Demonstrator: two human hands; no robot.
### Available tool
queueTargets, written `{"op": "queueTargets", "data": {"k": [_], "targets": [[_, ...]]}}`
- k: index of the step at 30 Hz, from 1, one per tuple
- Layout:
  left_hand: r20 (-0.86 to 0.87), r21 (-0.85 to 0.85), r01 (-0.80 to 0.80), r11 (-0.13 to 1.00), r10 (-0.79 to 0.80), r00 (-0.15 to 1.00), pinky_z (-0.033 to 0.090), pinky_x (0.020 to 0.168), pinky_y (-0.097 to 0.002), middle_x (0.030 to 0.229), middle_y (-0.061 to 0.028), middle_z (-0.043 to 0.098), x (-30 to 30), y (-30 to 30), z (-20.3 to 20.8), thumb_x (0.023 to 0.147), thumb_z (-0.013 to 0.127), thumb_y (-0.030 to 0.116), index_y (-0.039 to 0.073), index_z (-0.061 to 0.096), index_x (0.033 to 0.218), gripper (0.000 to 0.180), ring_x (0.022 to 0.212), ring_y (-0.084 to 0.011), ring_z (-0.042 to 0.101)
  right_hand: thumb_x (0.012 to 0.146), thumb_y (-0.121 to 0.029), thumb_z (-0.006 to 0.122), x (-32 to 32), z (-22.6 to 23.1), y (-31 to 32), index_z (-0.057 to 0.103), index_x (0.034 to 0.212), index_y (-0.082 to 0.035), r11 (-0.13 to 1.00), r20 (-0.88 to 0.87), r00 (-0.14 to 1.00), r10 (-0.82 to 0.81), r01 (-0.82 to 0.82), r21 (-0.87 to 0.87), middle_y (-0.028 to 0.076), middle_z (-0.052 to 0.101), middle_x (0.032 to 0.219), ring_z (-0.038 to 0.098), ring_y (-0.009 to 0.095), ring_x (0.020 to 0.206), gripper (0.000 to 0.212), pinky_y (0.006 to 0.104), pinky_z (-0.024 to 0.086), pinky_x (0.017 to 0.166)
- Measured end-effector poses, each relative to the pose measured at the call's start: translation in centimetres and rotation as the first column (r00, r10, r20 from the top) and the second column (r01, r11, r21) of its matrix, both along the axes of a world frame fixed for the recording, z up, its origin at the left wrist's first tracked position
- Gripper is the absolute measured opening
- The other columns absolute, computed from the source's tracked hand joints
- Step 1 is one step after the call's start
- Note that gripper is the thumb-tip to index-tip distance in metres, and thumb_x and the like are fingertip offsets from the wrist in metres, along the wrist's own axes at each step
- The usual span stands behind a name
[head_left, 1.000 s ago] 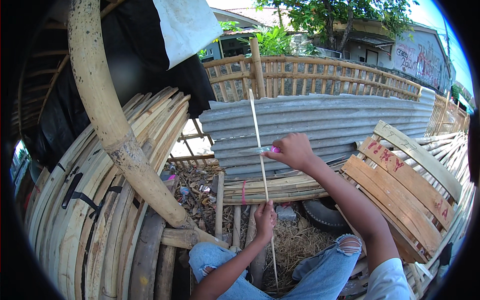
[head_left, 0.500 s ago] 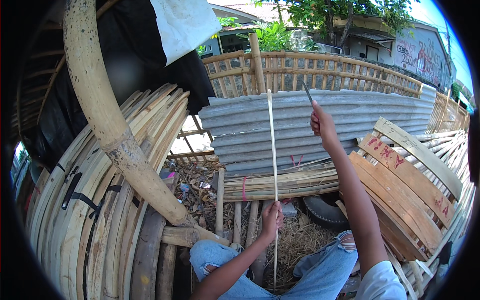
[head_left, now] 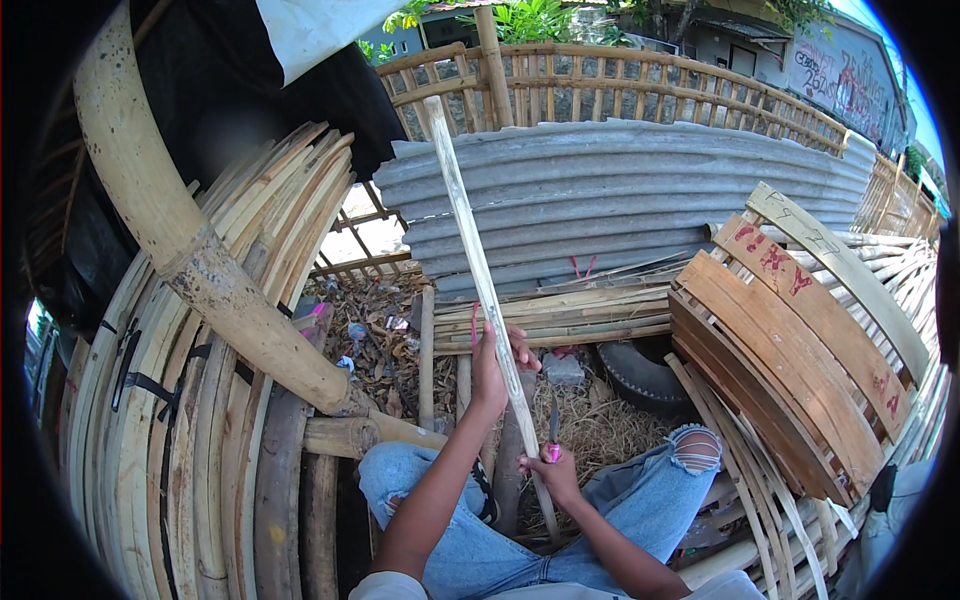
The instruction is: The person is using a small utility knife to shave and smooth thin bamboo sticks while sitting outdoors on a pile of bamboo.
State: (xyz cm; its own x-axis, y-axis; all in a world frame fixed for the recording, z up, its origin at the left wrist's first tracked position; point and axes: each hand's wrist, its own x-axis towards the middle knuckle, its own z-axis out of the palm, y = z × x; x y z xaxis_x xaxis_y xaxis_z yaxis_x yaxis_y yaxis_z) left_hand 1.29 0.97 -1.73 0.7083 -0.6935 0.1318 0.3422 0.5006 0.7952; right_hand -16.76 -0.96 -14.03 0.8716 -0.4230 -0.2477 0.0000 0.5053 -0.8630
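Note:
A long, pale bamboo strip slants up and away from between my legs, its broad face turned towards me. My left hand grips it around the middle, with the fingertips showing past its right edge. Lower down, my right hand is closed on a knife with a pink handle, its dark blade pointing away from me. The fingers of that hand come up against the right side of the strip near its lower end.
Bundled bamboo slats and a thick bamboo pole stand at the left. Ahead are a corrugated sheet and a tied bundle of strips. A tyre and wooden crate lie to the right.
My right hand has come down with the knife from high in front to the strip's lower part. The strip has turned its broad face and tilted left; my left hand sits farther up and left.

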Motion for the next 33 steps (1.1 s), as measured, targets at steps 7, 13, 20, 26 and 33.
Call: {"op": "queueTargets", "data": {"k": [7,13,20,26,33], "targets": [[0.095,0.261,-0.019,0.965,-0.006,0.995,0.047,0.085,-0.0331,0.102,-0.0128,0.059,-1.8,0.9,-1.2,0.095,0.044,0.033,0.005,0.045,0.114,0.034,0.096,-0.0207,0.059,0.078,0.007,0.063,5.2,5.2,-2.4,0.033,0.065,-0.011,0.988,0.170,0.973,-0.155,0.152,0.031,0.012,0.061,0.073,0.066,0.020,0.070,0.038,0.0283,0.053,0.057],[0.046,0.201,-0.011,0.980,0.001,0.999,0.046,0.075,-0.0263,0.081,-0.0048,0.057,-1.4,0.2,-1.5,0.094,0.049,0.024,0.002,0.055,0.101,0.024,0.080,-0.0160,0.060,0.090,-0.032,0.054,5.1,10.7,-5.0,0.045,0.067,-0.006,0.936,0.053,0.954,-0.294,0.299,-0.186,0.005,0.058,0.061,0.058,0.012,0.055,0.036,0.0265,0.041,0.046],[-0.018,0.148,-0.045,0.988,0.048,0.999,0.029,0.044,-0.0187,0.068,0.0013,0.044,-2.3,0.3,-1.0,0.089,0.053,0.019,0.007,0.051,0.092,0.012,0.049,-0.0048,0.038,0.085,-0.045,0.053,6.1,15.6,-11.6,0.055,0.070,-0.007,-0.043,0.036,0.998,-0.046,0.034,-0.999,0.011,0.056,0.055,0.057,0.031,0.053,0.041,0.0410,0.043,0.048],[0.038,0.191,-0.144,0.971,0.140,0.989,0.026,0.042,-0.0162,0.066,0.0042,0.042,-2.5,0.2,0.2,0.088,0.054,0.017,0.007,0.050,0.089,0.011,0.050,-0.0018,0.036,0.080,-0.049,0.056,8.2,18.9,-12.8,0.056,0.069,-0.010,-0.384,0.036,0.997,0.067,0.059,-0.921,0.008,0.059,0.059,0.059,0.028,0.053,0.041,0.0387,0.042,0.046],[-0.016,0.244,-0.211,0.946,0.222,0.975,0.022,0.039,-0.0155,0.061,0.0059,0.036,-2.2,0.5,0.6,0.094,0.046,0.036,0.009,0.049,0.086,0.028,0.044,-0.0003,0.029,0.081,-0.050,0.055,10.9,20.4,-12.5,0.059,0.068,-0.010,-0.378,0.066,0.993,-0.099,0.024,-0.925,0.009,0.056,0.053,0.058,0.029,0.050,0.042,0.0405,0.041,0.045]]}}
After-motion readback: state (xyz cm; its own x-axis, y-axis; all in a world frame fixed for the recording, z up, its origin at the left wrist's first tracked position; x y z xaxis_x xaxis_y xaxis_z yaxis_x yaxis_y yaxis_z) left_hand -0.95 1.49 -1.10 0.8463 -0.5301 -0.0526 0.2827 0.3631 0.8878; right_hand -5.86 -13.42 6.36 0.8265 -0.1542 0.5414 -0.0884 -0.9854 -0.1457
